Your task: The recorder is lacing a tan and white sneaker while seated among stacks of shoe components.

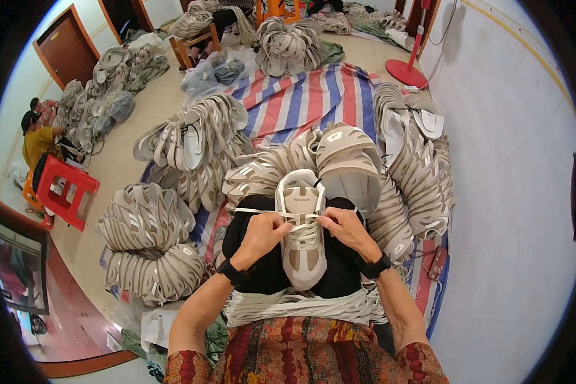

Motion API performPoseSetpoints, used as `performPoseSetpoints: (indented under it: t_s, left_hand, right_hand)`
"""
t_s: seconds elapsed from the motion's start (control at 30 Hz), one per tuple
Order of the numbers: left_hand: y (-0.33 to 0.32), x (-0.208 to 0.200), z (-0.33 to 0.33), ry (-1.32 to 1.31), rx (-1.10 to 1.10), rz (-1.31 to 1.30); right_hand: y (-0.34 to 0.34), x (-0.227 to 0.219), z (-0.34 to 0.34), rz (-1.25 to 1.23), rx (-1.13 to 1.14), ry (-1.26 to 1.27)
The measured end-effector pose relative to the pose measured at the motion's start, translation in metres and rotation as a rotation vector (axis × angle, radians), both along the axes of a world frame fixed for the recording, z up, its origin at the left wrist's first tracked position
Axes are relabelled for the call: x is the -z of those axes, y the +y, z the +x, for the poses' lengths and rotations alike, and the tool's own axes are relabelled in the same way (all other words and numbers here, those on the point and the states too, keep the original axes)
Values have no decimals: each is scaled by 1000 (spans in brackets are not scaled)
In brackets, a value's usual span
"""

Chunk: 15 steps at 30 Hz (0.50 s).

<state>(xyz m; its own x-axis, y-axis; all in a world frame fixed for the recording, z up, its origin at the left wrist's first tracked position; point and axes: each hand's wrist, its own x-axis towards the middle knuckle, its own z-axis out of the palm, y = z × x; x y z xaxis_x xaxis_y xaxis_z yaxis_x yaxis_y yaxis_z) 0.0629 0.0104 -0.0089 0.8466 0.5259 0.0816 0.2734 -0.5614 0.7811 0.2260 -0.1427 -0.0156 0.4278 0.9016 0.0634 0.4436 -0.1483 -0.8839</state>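
Note:
A beige-and-white sneaker (pixel 305 264) stands between my black-clad knees, its toe toward me. A white shoelace (pixel 262 210) runs across its upper eyelets, and more lacing crosses the tongue below. My left hand (pixel 267 233) is closed in a pinch on the lace at the left side. On the right side, my right hand (pixel 345 227) pinches the lace as well, close to the eyelets. A thick bundle of white laces (pixel 301 307) lies over my lap. Just beyond the sneaker sit nested beige shoe uppers (pixel 347 153).
Stacks of shoe uppers (pixel 146 217) flank me at left, with more uppers (pixel 422 179) along the right wall. A striped tarp (pixel 307 102) covers the floor ahead. A red stool (pixel 65 190) stands far left near a person in yellow (pixel 38 142). A red stand base (pixel 406 73) is at the back right.

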Motion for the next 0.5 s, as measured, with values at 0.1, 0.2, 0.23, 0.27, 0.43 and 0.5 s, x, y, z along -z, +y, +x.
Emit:
performPoseSetpoints:
  t_s: [0.1, 0.2, 0.23, 0.27, 0.43, 0.5]
  left_hand:
    - [-3, 3, -6, -1, -68, -352]
    - [-3, 0, -12, -54, -139, -965]
    - [-4, 0, -12, -53, -140, -962]
    - [-6, 0, -11, -136, -209, -1207]
    - [-17, 13, -8, -550, -240, -1706]
    - [-12, 13, -15, -476, -276, -1687]
  right_hand:
    - [1, 2, 1, -2, -40, 18]
    - [2, 2, 0, 9, -34, 54]
    - [3, 1, -1, 32, -16, 65]
    - [4, 3, -2, 34, -17, 65]
    - [6, 4, -9, 41, 91, -4]
    - [3, -3, -3, 74, 227, 134]
